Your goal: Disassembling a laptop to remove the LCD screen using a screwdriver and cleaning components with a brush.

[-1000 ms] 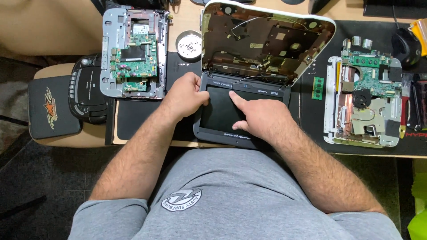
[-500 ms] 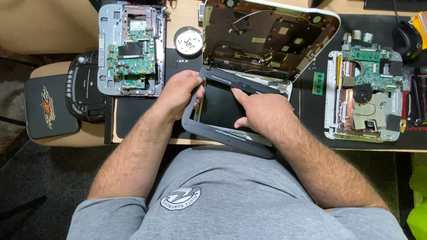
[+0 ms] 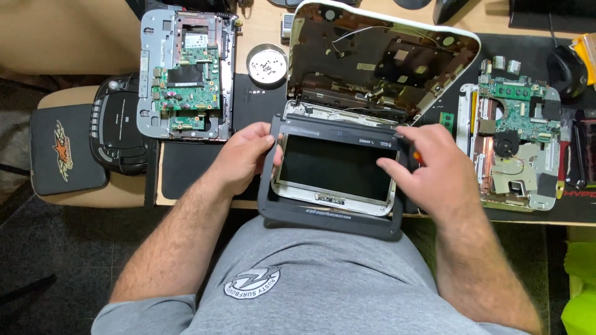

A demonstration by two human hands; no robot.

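A small laptop lies opened up before me, its white-rimmed shell [image 3: 397,56] tilted back and showing its bare inside. The dark screen panel [image 3: 335,167] lies flat at the desk's front edge. A black plastic bezel frame [image 3: 323,218] sits loose around the panel, its lower side hanging over my lap. My left hand [image 3: 245,155] grips the frame's left side. My right hand [image 3: 428,170] holds the frame's upper right corner, with a small red and yellow thing partly hidden behind its fingers.
A second stripped chassis with a green circuit board [image 3: 186,74] lies at the left, and a third with a fan [image 3: 515,149] at the right. A round tin of screws [image 3: 267,62] sits between them. A black radio [image 3: 118,127] and a stool cushion [image 3: 65,155] are far left.
The bezel frame has come free of the screen panel and dropped around it. My hands shifted from pressing on the screen to gripping the frame's left side and upper right corner.
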